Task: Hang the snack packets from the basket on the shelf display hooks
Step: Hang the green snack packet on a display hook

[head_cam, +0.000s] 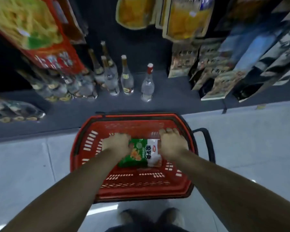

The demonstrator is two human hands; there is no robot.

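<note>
Both hands, left and right, curl onto a green snack packet inside the red basket.

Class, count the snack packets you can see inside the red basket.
1: a green-and-white packet lies in the basket, between the left hand and right hand. More may lie hidden beneath it or the hands.

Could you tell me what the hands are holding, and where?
Both hands, left hand and right hand, grip the green snack packet by its opposite side edges, inside the basket.
</note>
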